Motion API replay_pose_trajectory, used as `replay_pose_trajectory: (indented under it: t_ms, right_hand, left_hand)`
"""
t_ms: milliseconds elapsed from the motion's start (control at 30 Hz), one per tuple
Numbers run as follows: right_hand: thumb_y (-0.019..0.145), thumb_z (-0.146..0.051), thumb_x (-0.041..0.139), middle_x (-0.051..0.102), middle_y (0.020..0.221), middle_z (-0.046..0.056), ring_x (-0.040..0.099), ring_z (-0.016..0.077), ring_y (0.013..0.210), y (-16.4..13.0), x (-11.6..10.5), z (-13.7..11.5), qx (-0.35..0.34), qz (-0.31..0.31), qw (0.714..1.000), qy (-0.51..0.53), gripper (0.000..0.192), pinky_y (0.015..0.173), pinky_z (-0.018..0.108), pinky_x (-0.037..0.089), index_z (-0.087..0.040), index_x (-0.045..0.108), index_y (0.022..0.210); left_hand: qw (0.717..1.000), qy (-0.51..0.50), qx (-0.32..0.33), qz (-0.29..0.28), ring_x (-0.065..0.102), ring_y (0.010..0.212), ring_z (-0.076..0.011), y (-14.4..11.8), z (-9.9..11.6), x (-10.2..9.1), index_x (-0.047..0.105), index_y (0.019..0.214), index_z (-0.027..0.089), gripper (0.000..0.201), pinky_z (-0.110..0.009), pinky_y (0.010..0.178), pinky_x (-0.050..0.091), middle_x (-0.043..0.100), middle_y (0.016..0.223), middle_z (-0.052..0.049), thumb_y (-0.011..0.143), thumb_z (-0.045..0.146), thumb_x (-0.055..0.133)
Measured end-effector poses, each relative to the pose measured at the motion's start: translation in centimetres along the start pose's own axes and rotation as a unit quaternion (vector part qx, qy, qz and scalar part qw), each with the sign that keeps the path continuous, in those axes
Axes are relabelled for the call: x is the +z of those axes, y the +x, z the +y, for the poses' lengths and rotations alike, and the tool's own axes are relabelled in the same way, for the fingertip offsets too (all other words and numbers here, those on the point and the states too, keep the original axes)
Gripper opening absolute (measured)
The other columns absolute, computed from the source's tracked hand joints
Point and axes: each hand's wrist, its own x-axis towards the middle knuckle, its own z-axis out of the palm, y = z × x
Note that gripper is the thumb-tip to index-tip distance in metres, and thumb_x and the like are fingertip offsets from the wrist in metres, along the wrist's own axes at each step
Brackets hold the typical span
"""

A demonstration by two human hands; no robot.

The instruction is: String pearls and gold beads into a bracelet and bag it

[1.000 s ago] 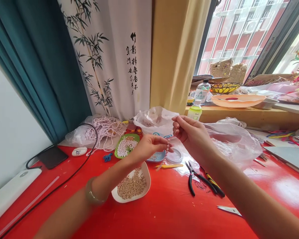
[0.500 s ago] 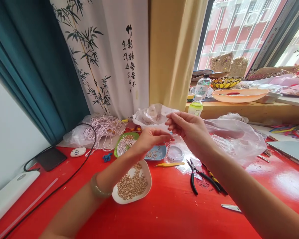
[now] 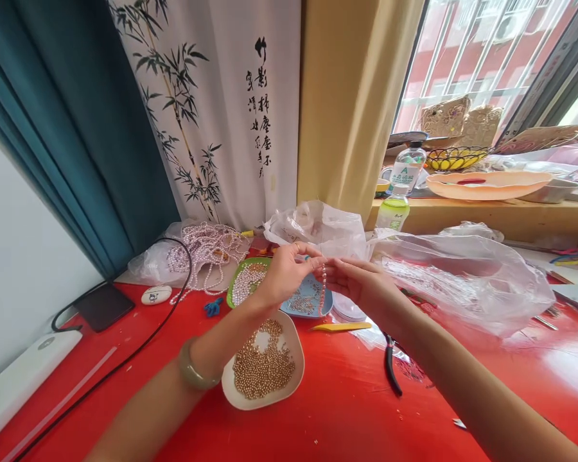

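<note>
My left hand (image 3: pixel 289 273) pinches the top of a short string of pink beads (image 3: pixel 324 289), which hangs down over a blue tray (image 3: pixel 306 301) of small metallic pieces. Something small and teal shows at its fingertips. My right hand (image 3: pixel 359 279) meets the left at the top of the string, its fingertips pressed close together there; exactly what they grip is too small to make out. Below the left wrist stands a white dish (image 3: pixel 289 378) of gold beads. A green tray (image 3: pixel 231 295) of pearly beads sits partly behind the left hand.
Yellow tweezers (image 3: pixel 341 326) and black-handled pliers (image 3: pixel 391 369), partly behind my right forearm, lie on the red table. Clear plastic bags (image 3: pixel 462 282) spread at the right. Strands of pink beads (image 3: pixel 207 250), a black cable (image 3: pixel 173 308) and a phone (image 3: pixel 103 307) lie left.
My right hand has come down from above to meet the left at the bead string. The view has shifted slightly, and the right forearm now covers more of the pliers.
</note>
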Motion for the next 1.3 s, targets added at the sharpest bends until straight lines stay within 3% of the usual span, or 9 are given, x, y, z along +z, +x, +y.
replay_pose_trajectory:
  t_ms: [133, 367, 667, 1033, 1300]
  right_hand:
    - [0.071, -0.026, 0.065, 0.069, 0.073, 0.006, 0.063, 0.0103, 0.067, 0.8, 0.2, 0.5, 0.023, -0.005, 1.0, 0.007, 0.015, 0.065, 0.019, 0.049, -0.013, 0.069, 0.079]
    - [0.067, -0.025, 0.069, 0.066, 0.063, 0.004, 0.059, 0.0061, 0.054, 2.2, 0.6, 1.5, 0.058, -0.002, 0.998, 0.035, 0.014, 0.051, 0.013, 0.046, -0.011, 0.068, 0.07]
    - [0.066, -0.023, 0.071, 0.064, 0.058, 0.001, 0.053, 0.0022, 0.045, 2.5, 0.6, 3.2, 0.093, 0.006, 0.994, 0.052, 0.016, 0.045, 0.01, 0.043, -0.01, 0.069, 0.076]
    - [0.064, -0.026, 0.073, 0.063, 0.056, 0.0, 0.052, 0.0027, 0.044, 2.5, 0.2, 4.1, 0.127, 0.013, 0.991, 0.031, 0.02, 0.043, 0.011, 0.041, -0.01, 0.07, 0.075]
    - [0.071, -0.027, 0.067, 0.063, 0.059, 0.0, 0.05, 0.0018, 0.045, 2.4, 0.1, 4.4, 0.126, 0.02, 0.991, 0.047, 0.018, 0.044, 0.01, 0.041, -0.011, 0.068, 0.078]
  left_hand:
    - [1.0, 0.017, 0.008, 0.02, 0.052, 0.064, -0.0132, 0.5, -1.2, -0.2, 0.06, 0.067, 0.014, 0.007, -0.027, 0.064, 0.041, 0.058, 0.069, -0.002, 0.068, 0.02, 0.063]
    - [0.999, -0.036, -0.023, 0.011, 0.052, 0.061, -0.0114, 0.9, -2.8, -0.7, 0.057, 0.067, 0.014, 0.008, -0.024, 0.06, 0.041, 0.055, 0.063, 0.0, 0.069, 0.021, 0.06]
    - [0.989, -0.123, -0.077, 0.034, 0.06, 0.061, -0.0123, 1.5, -2.9, -1.9, 0.048, 0.072, 0.015, 0.008, -0.027, 0.063, 0.047, 0.06, 0.071, -0.002, 0.079, 0.018, 0.051]
    - [0.979, -0.148, -0.009, 0.139, 0.063, 0.061, -0.0104, 2.8, -3.3, -4.0, 0.047, 0.072, 0.014, 0.008, -0.021, 0.058, 0.047, 0.058, 0.072, 0.0, 0.08, 0.012, 0.047]
    - [0.974, -0.15, -0.002, 0.167, 0.064, 0.065, -0.0114, 3.5, -3.8, -5.5, 0.049, 0.072, 0.014, 0.007, -0.02, 0.057, 0.047, 0.061, 0.075, -0.003, 0.078, 0.014, 0.052]
